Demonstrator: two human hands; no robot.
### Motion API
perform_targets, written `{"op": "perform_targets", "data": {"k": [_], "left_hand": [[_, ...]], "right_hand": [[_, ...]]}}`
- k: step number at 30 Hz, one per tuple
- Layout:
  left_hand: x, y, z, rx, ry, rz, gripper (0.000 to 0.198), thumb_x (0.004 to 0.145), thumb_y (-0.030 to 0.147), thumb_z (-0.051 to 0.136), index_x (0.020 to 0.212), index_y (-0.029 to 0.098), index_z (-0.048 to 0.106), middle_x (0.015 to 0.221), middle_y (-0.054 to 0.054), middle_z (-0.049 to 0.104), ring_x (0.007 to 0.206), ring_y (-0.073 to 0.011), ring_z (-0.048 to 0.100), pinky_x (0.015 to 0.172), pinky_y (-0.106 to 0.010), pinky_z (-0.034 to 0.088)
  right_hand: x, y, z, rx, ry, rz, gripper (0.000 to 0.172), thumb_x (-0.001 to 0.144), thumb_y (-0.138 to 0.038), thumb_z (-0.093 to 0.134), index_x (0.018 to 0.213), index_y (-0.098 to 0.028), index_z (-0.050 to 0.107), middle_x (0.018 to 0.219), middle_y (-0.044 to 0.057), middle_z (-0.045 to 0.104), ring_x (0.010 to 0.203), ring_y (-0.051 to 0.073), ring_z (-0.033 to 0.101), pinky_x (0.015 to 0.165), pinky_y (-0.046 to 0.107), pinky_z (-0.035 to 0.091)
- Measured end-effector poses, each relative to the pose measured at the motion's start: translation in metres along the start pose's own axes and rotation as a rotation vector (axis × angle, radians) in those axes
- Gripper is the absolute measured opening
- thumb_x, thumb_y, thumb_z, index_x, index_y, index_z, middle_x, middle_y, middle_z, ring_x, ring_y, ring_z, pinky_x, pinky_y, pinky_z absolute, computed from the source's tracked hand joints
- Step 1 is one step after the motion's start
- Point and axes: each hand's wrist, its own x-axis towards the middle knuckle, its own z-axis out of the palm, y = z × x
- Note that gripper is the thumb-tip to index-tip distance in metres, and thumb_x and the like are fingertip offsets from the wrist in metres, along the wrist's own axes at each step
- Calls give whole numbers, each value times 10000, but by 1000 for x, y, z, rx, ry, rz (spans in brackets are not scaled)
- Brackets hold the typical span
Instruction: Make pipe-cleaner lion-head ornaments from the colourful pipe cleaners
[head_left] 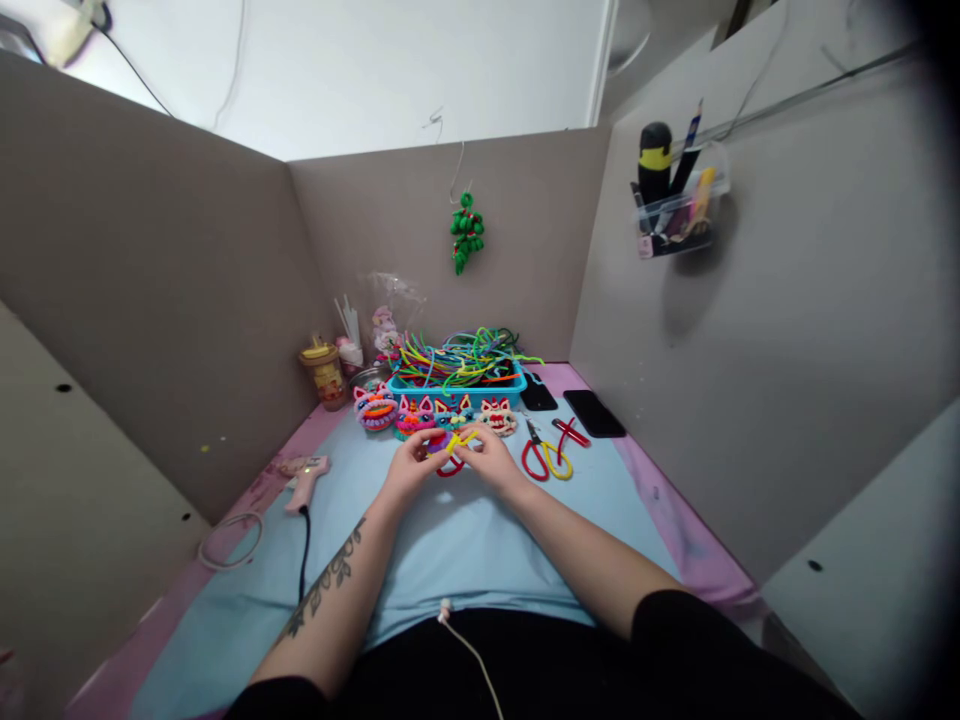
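My left hand (pixel 409 463) and my right hand (pixel 487 458) meet over the light blue mat (pixel 450 540), both pinching a small pipe-cleaner piece (pixel 448 445) of purple, yellow and red. A yellow strand sticks out between the fingers and a red loop hangs just below them. Just beyond my hands lies a row of finished pipe-cleaner cat faces (pixel 420 412). Behind those stands a blue basket (pixel 457 385) heaped with coloured pipe cleaners.
Red and yellow scissors (pixel 546 455) lie to the right of my hands, with two dark phones (pixel 594 412) further back. A pink glue gun (pixel 306 480) and its cord sit at the left. Grey partition walls enclose the desk; a green ornament (pixel 466 232) hangs on the back wall.
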Motion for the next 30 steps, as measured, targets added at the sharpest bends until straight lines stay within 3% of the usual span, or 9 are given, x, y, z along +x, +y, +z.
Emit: {"op": "perform_targets", "data": {"k": [6, 10, 14, 20, 23, 26, 28, 30], "left_hand": [[0, 0, 0, -32, -59, -8, 464, 617, 284, 767, 1041, 156, 628, 995, -80, 671, 854, -181, 615, 744, -274, 468], [-1, -1, 2, -9, -81, 25, 448, 621, 275, 762, 1034, 163, 627, 1043, -86, 656, 931, -201, 603, 807, -298, 465], [-1, -1, 3, 56, -81, 106, 411, 634, 277, 751, 1011, 171, 628, 1063, -88, 638, 966, -213, 587, 828, -312, 460], [-1, 0, 2, -73, -60, 37, 436, 638, 311, 745, 1023, 178, 589, 1101, -89, 599, 900, -190, 593, 774, -296, 471], [2, -5, 0, -205, 86, -20, 485, 638, 335, 740, 1055, 205, 529, 1171, -79, 545, 864, -157, 598, 726, -276, 477], [4, -9, -1, -206, 256, -113, 490, 599, 338, 771, 991, 192, 515, 1058, -65, 578, 822, -138, 604, 667, -237, 471], [5, -9, -1, -248, 227, -240, 486, 606, 338, 774, 987, 183, 516, 939, -58, 610, 770, -133, 612, 628, -223, 468], [3, -5, 1, -373, 97, -354, 501, 630, 322, 767, 1039, 183, 512, 900, -66, 630, 746, -138, 625, 614, -225, 479]], "right_hand": [[5, 1, -2, 198, 21, 71, 236, 645, -386, 663, 550, -182, 591, 936, 51, 595, 995, 224, 509, 874, 335, 367], [6, 4, 3, 390, 56, 215, 213, 565, -358, 686, 517, -171, 593, 1041, 70, 570, 989, 237, 508, 850, 335, 375], [4, 6, 8, 402, 100, 243, 214, 572, -356, 651, 508, -168, 572, 1073, 83, 547, 961, 232, 513, 841, 342, 385], [0, -3, 2, 113, 99, 32, 179, 691, -344, 594, 608, -184, 600, 1096, 74, 509, 1063, 228, 484, 977, 376, 323], [-2, -11, -2, -95, 98, -140, 142, 738, -308, 582, 654, -198, 611, 1090, 69, 492, 1094, 222, 463, 1007, 380, 301], [-4, -14, -3, -189, 159, -244, 123, 776, -292, 560, 706, -209, 617, 1083, 72, 483, 1094, 222, 456, 1008, 391, 310], [-5, -12, -2, -192, 192, -265, 125, 791, -299, 551, 740, -209, 621, 1094, 78, 474, 1089, 224, 459, 1001, 392, 325], [-5, -10, 0, -176, 193, -259, 133, 796, -308, 550, 753, -206, 623, 1096, 80, 471, 1082, 222, 468, 994, 388, 337]]}}
